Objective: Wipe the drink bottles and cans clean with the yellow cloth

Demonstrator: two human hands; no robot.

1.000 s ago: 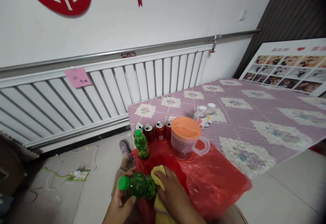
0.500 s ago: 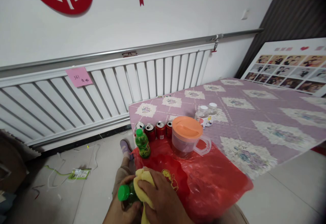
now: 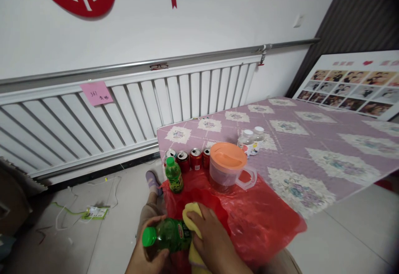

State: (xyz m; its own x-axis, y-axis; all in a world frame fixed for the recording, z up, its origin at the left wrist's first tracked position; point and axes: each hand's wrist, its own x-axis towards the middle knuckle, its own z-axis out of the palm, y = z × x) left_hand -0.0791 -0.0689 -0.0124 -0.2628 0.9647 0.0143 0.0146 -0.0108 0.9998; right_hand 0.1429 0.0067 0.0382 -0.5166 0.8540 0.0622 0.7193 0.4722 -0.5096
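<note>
On the pink note (image 3: pixel 96 94), fixed to the radiator (image 3: pixel 183 95), I can read "361" in handwriting; the signs after it are not clear to me. The bottle (image 3: pixel 170 235) in the hands has a green label with a small red mark, but its brand cannot be read. The standing bottle (image 3: pixel 175 178) carries a label in green and yellow, also too small to read. The board (image 3: pixel 358 78) shows rows of photos, and above them a red heart between blurred, pale writing.

The held bottle lies almost level above the near edge of the table (image 3: pixel 314 130), its green cap to the left. The left hand (image 3: pixel 152 245) curves around it near the neck, thumb on one side and fingers on the other. The right hand (image 3: pixel 210 234) has its fingers closed on a yellow cloth (image 3: pixel 197 257), pinching it against the lower end of this bottle.

Behind stand red cans (image 3: pixel 195 160) with opened tops, a clear jug (image 3: pixel 222 179) under an orange lid (image 3: pixel 229 156), and two clear jars (image 3: pixel 246 144) with white caps. What the jug and bottles contain, I cannot tell. Red plastic (image 3: pixel 264 220) is spread below the jug.
</note>
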